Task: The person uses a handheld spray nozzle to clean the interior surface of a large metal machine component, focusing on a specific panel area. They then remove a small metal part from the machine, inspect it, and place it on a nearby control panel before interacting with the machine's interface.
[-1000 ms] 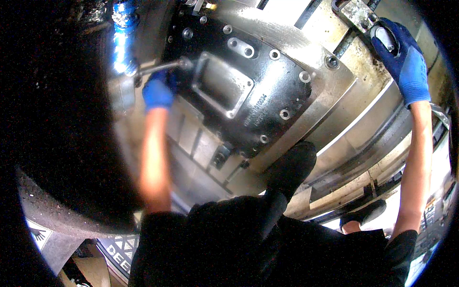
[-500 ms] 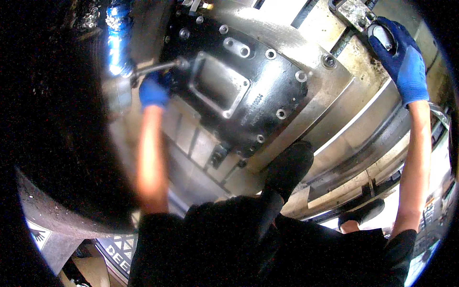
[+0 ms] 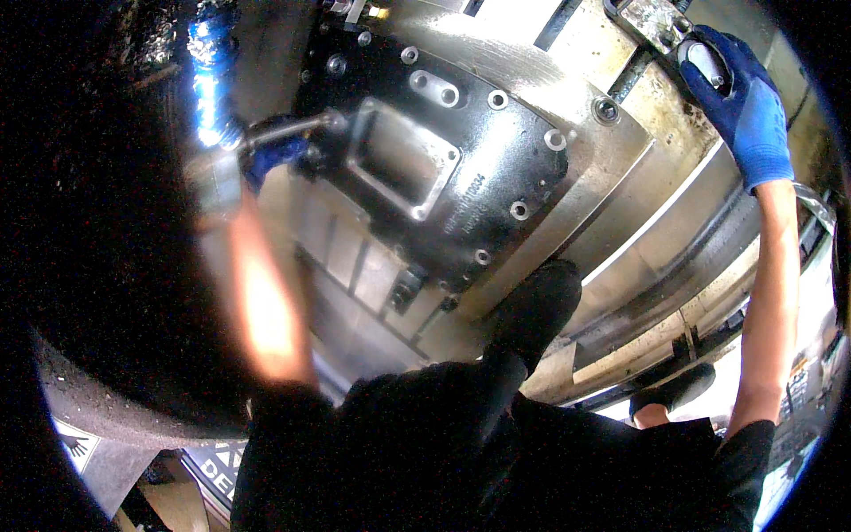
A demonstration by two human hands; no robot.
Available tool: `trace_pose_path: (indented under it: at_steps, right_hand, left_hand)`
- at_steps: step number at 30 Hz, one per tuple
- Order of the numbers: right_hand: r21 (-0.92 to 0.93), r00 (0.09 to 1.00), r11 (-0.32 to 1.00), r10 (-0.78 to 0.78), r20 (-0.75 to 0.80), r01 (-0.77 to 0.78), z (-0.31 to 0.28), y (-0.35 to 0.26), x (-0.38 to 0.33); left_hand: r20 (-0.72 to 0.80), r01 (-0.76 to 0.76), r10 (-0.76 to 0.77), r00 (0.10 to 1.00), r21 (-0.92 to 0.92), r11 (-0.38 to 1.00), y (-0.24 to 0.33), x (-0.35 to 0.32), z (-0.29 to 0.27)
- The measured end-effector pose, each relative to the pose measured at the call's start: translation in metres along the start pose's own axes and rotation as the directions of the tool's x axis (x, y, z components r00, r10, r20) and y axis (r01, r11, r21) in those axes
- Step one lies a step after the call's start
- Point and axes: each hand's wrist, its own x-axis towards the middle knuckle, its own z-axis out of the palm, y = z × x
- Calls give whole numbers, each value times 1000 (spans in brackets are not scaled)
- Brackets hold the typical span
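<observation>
My left hand (image 3: 277, 158), in a dark blue glove, is at a metal rod (image 3: 297, 129) beside the left edge of a black machined plate (image 3: 505, 164). The rod crosses in front of the glove, and blur and shadow hide whether the fingers grip it. The plate has bolt holes around its border and a rectangular recess in its face. At the upper right my right hand (image 3: 753, 111), in a blue glove, curls its fingers and thumb around a rounded grey metal piece (image 3: 705, 64), next to a metal clamp block (image 3: 651, 22).
A large dark curved body (image 3: 115, 248) fills the left side, with a shiny silver-blue column (image 3: 209, 80) along it. My dark shoe (image 3: 536, 306) stands on the slotted metal table (image 3: 620, 208) under the plate. A small clamp (image 3: 405, 288) sits at the plate's lower edge.
My left hand has shifted up and left, closer behind the rod, and its forearm has swung left. My right hand stays on the rounded metal piece. The view has moved slightly.
</observation>
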Motion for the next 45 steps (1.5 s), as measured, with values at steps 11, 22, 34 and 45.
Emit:
trace_pose_path:
  at_steps: [11,22,34,45]
  right_hand:
    - [-34,1000,999,9,-7,-9,-1,-4,2]
    - [-33,1000,999,16,8,-16,0,-5,1]
    - [-31,1000,999,23,7,-23,0,-3,2]
    - [6,1000,1000,8,-17,-7,-2,-7,0]
  left_hand:
    - [51,-211,210,976,435,876,-4,-18,5]
    - [324,79,-44,945,-96,992,-104,51,-73]
    - [143,-196,164,976,245,949,-111,45,-47]
    - [-27,-120,127,992,195,973,-68,9,-14]
